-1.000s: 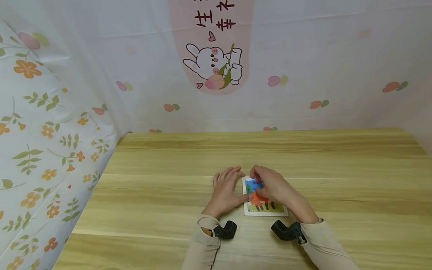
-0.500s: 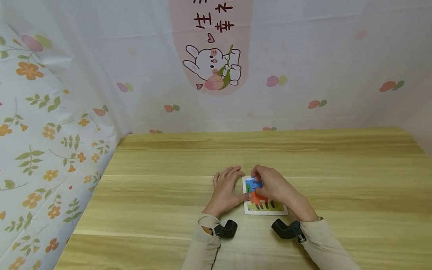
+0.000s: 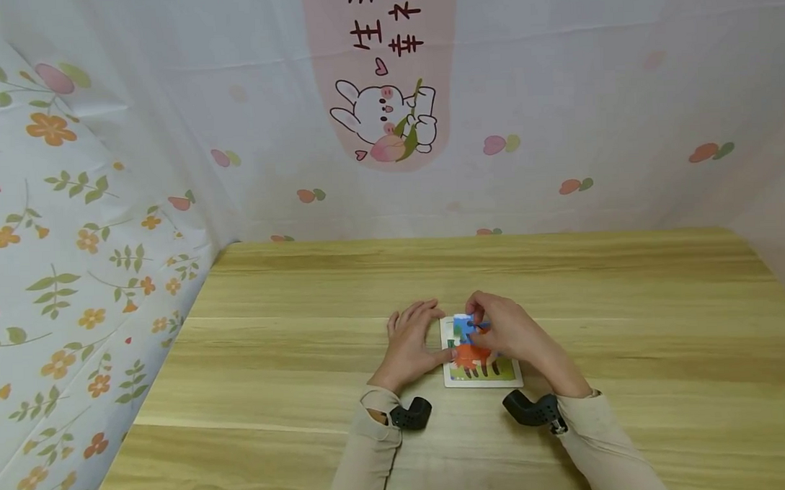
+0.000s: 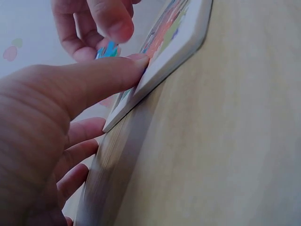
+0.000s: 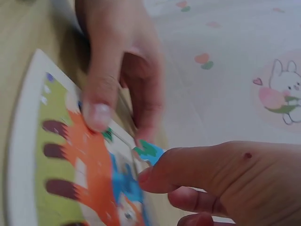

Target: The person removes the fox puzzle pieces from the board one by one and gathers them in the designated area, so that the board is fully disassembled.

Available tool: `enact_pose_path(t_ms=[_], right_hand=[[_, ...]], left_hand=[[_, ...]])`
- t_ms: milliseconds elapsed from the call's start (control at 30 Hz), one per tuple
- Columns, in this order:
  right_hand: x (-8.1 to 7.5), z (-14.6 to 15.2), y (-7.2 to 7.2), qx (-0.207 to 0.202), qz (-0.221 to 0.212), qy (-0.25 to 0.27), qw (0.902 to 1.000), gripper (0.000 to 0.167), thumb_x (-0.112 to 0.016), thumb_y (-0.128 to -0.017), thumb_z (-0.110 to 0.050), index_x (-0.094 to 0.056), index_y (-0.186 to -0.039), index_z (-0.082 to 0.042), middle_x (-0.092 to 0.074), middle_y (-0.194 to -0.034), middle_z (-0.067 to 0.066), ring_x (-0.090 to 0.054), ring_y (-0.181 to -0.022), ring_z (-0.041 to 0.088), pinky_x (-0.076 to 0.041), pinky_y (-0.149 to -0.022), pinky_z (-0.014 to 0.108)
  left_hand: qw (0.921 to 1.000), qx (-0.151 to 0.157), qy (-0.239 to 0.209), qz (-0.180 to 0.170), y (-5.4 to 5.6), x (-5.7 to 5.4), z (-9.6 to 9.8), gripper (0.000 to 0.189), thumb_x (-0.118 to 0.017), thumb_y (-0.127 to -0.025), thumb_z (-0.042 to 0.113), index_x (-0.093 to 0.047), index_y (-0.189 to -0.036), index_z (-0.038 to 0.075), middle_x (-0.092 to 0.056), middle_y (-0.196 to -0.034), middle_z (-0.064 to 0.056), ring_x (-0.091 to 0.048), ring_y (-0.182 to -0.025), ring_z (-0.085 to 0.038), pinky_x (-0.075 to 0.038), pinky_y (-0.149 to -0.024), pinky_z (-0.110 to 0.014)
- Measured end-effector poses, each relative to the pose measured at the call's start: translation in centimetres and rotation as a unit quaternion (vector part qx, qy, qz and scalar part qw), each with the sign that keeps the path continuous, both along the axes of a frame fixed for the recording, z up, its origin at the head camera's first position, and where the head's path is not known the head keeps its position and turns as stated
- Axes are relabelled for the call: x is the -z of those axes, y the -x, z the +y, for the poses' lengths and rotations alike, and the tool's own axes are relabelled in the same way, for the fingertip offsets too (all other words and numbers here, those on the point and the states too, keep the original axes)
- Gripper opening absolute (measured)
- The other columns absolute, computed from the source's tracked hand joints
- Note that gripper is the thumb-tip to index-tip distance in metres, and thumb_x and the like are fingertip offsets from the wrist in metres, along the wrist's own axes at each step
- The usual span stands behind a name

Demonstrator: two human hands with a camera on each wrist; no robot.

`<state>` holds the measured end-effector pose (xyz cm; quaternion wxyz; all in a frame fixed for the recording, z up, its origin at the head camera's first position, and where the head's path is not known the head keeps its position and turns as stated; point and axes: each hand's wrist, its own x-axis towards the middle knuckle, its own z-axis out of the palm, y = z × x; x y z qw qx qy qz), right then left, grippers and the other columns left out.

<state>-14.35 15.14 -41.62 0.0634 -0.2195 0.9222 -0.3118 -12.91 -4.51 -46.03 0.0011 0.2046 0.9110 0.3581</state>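
Observation:
A small jigsaw puzzle [image 3: 483, 384] with a white frame lies on the table, its picture showing an orange fox on green ground. My left hand [image 3: 406, 353] is at its left side, the thumb pressing on the picture near the edge and the fingers spread beside the frame. Between thumb and fingers, my right hand [image 3: 509, 331] pinches a blue and green puzzle piece [image 5: 149, 151], raised over the upper left part of the puzzle. A pale bare patch [image 5: 126, 153] shows there in the right wrist view.
The wood-grain table [image 3: 273, 350] spreads out around the puzzle. Behind it hangs a white cloth [image 3: 523, 89] with a rabbit print, and a flowered cloth [image 3: 88, 270] is at the left. Each wrist wears a black camera mount [image 3: 411, 414].
The right hand has lifted the blue and green piece up off the puzzle and moved slightly right and away. The left hand stays in place with its thumb on the picture.

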Motion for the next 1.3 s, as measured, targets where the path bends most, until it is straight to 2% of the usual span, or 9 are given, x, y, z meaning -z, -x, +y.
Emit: enact_pose_path(t_ms=[167,567,967,1300], right_hand=[[-0.6,1.2,0.3,0.006,-0.013,-0.01,0.9999,0.032,-0.076,-0.072,-0.005,-0.055,-0.096,-0.003,-0.053,-0.078,0.002,-0.048,-0.068,0.016,-0.042,-0.061,0.029],[-1.5,4.9,0.6,0.054,-0.067,-0.003,0.9963,0.031,-0.07,-0.075,-0.002,-0.052,-0.099,0.001,-0.051,-0.078,0.005,-0.047,-0.068,0.019,-0.042,-0.059,0.03],[-1.2,6.6,0.4,0.045,-0.115,-0.029,0.9919,0.032,-0.072,-0.073,0.0,-0.05,-0.096,0.002,-0.051,-0.08,0.008,-0.047,-0.072,0.021,-0.042,-0.062,0.032],[-1.1,7.1,0.5,0.04,-0.135,-0.034,0.9895,0.031,-0.071,-0.074,-0.001,-0.051,-0.097,0.002,-0.053,-0.083,0.009,-0.049,-0.074,0.022,-0.043,-0.063,0.032]], left_hand=[[1.0,-0.008,0.0,-0.001,0.1,0.1,0.0,0.057,-0.077,-0.071,0.035,-0.056,-0.119,0.012,-0.041,-0.143,-0.004,-0.027,-0.134,-0.023,-0.006,-0.106,-0.054],[0.9999,-0.008,-0.01,-0.006,0.1,0.3,-0.1,0.058,-0.078,-0.07,0.033,-0.056,-0.119,0.013,-0.041,-0.142,-0.004,-0.027,-0.134,-0.022,-0.006,-0.106,-0.053],[0.9999,-0.009,-0.004,-0.005,0.1,0.3,0.0,0.057,-0.078,-0.071,0.035,-0.056,-0.119,0.014,-0.041,-0.142,-0.002,-0.028,-0.134,-0.02,-0.007,-0.106,-0.053],[0.9999,-0.009,-0.006,-0.004,0.2,0.5,0.1,0.056,-0.077,-0.07,0.034,-0.056,-0.119,0.014,-0.041,-0.142,-0.002,-0.028,-0.134,-0.021,-0.007,-0.106,-0.053]])
